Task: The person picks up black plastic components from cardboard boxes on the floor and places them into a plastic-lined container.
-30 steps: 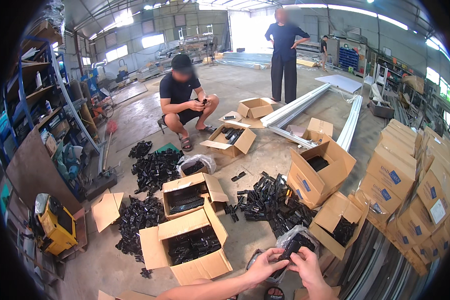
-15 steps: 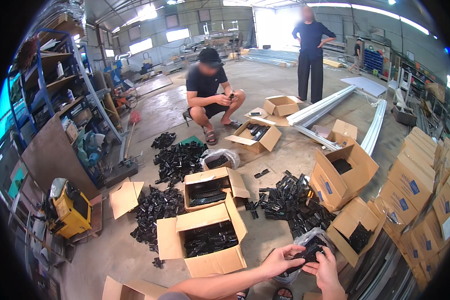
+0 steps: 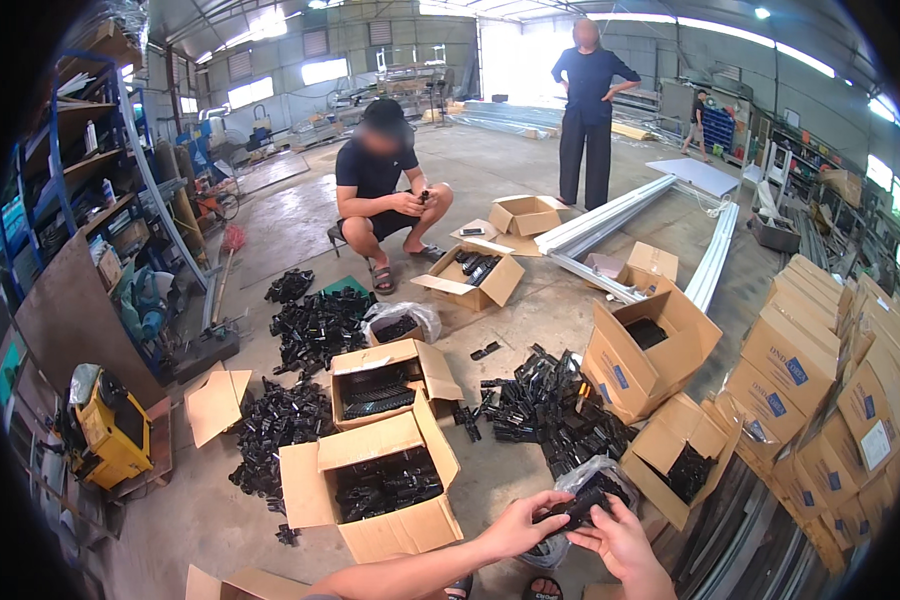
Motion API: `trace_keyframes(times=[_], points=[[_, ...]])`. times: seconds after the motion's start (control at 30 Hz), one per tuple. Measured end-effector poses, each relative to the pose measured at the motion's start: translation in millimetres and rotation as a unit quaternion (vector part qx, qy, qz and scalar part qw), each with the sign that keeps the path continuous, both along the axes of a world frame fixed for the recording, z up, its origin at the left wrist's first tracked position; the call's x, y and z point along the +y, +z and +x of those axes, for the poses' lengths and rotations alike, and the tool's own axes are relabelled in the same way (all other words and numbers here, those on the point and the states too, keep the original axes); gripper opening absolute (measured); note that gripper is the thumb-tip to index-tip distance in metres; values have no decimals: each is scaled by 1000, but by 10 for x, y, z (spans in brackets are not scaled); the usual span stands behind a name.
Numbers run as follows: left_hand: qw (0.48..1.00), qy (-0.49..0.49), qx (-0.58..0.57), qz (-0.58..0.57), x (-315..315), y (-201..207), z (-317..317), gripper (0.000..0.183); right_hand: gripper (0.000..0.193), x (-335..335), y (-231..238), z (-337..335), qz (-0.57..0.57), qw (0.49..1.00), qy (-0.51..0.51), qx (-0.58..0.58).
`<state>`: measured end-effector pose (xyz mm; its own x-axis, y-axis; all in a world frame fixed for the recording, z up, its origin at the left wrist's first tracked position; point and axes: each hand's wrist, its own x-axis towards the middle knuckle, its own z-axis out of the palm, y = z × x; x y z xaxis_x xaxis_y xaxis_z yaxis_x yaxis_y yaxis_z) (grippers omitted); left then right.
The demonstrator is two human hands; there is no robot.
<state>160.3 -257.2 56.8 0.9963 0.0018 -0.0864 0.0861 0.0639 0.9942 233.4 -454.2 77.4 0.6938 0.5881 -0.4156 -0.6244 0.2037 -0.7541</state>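
Between my two hands is a black plastic part (image 3: 576, 510), its exact kind too small to make out. My left hand (image 3: 520, 524) grips its near-left end with thumb and fingers. From the other side, my right hand (image 3: 615, 538) pinches it. Just beneath, a clear plastic bag (image 3: 592, 468) contains more black parts. Beyond the bag a loose heap of black parts (image 3: 550, 410) covers the floor. An open carton (image 3: 400, 540) with black parts inside stands left of my hands, and another open carton (image 3: 660, 505) stands on their right.
Across the floor a person (image 3: 380, 190) squats, holding a small black part. Another person (image 3: 585, 130) stands behind, hands on hips. White metal profiles (image 3: 710, 260) lie at the right, near stacked closed cartons (image 3: 785, 360). More black heaps (image 3: 280, 425) lie left; a yellow machine (image 3: 115, 430) stands beyond.
The whole scene has shifted left and slightly down in the picture as my head turned. Both hands still hold the black part, at a slightly different angle.
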Motion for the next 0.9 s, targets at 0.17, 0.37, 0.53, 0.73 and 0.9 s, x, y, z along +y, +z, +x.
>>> trace_keyframes(times=[0.17,0.37,0.53,0.73,0.9], points=[[1000,-1,-12,10,-2,-68,-45,44,33,122,54,-93,-72,993,-23,-96],[998,-30,-45,20,-32,44,-75,44,29,118,53,-111,-93,977,-60,-180],[995,-62,-45,61,25,130,-100,52,15,89,52,-70,-79,976,-46,-197],[987,-138,-18,84,104,192,-174,78,14,109,166,-130,-105,975,-56,-187],[985,-163,-9,59,99,58,-143,82,13,51,110,-85,-112,972,-50,-199]])
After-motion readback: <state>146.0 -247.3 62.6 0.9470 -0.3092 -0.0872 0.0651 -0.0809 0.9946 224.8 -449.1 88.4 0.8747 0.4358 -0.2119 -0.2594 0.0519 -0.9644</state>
